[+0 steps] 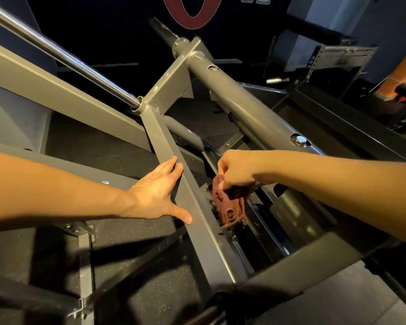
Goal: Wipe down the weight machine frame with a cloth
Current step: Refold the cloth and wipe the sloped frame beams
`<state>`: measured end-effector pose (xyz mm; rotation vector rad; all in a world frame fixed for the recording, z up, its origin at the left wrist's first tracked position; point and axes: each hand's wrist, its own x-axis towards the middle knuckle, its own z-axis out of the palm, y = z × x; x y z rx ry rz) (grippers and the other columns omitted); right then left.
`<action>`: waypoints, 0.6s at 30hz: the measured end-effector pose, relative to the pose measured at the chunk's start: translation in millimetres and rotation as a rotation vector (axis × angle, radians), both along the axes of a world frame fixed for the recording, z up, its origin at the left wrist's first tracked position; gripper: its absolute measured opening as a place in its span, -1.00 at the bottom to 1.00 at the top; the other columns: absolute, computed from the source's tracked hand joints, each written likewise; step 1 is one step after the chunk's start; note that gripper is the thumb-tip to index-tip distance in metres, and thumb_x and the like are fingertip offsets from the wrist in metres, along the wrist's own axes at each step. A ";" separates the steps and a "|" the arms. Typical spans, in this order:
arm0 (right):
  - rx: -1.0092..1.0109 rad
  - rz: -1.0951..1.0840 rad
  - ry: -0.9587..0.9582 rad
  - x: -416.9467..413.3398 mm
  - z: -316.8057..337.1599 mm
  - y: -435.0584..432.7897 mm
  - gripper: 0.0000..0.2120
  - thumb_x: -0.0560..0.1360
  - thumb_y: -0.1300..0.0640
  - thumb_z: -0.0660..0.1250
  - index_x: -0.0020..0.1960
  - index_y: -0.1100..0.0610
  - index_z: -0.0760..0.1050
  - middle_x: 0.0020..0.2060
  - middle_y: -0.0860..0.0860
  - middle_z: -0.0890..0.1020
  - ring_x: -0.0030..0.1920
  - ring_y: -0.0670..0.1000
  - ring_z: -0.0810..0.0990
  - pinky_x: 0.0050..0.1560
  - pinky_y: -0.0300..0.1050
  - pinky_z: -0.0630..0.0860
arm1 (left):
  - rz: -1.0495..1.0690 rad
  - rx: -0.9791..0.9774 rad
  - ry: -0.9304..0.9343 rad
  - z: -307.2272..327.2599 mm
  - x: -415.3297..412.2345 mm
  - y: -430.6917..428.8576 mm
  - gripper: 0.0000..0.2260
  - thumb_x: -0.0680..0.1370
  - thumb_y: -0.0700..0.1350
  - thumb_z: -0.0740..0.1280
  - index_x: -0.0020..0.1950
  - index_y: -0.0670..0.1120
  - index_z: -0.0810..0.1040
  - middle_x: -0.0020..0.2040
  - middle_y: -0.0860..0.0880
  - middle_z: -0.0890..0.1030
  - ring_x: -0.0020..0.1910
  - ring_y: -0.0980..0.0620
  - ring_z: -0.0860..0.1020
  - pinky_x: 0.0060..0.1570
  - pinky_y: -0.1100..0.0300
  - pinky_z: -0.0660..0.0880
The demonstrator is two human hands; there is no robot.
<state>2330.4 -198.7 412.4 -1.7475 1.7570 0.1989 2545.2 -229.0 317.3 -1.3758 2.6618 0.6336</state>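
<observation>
Head view: right hand (pixel 238 171) pinches cloth (pixel 227 202), fingers curled round top edge. Cloth reddish-brown, crumpled, hanging beside grey square frame bar (pixel 192 207). Left hand (pixel 156 195) flat, fingers straight, resting on bar.

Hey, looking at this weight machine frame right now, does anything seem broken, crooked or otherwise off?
Nothing stands out as damaged. The grey frame bar looks straight, with only small specks on its paint. The left hand rests open against it, and the right hand holds a bunched reddish cloth down in the gap beside it.
</observation>
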 end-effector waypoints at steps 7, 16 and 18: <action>-0.104 0.152 -0.060 23.9 -27.8 -0.3 -0.87 0.52 0.25 0.39 -0.10 0.12 0.45 0.03 0.20 0.62 0.08 0.18 0.62 0.10 0.11 0.61 | 0.010 -0.013 0.020 -3.6 0.7 -0.9 0.34 0.17 0.58 0.36 0.68 -0.06 -0.20 0.67 -0.03 -0.26 0.65 -0.02 -0.22 0.62 0.01 -0.03; 0.324 0.215 -0.277 -3.5 -15.8 20.2 -0.87 0.57 0.26 0.41 -0.13 0.14 0.52 -0.19 0.19 0.62 -0.11 0.18 0.62 0.11 0.18 0.58 | -0.013 -0.027 -0.009 -0.6 -1.0 -0.9 0.32 0.22 0.55 0.39 0.68 -0.09 -0.21 0.67 -0.06 -0.26 0.65 -0.05 -0.19 0.60 0.06 -0.04; 0.313 0.121 -0.313 -5.8 -7.2 8.6 -0.91 0.58 0.26 0.39 -0.10 0.16 0.54 -0.17 0.22 0.63 -0.12 0.20 0.63 0.06 0.20 0.60 | -0.010 -0.019 -0.010 -0.3 -1.0 -0.7 0.32 0.22 0.56 0.39 0.67 -0.09 -0.21 0.67 -0.05 -0.26 0.65 -0.05 -0.20 0.61 0.05 -0.04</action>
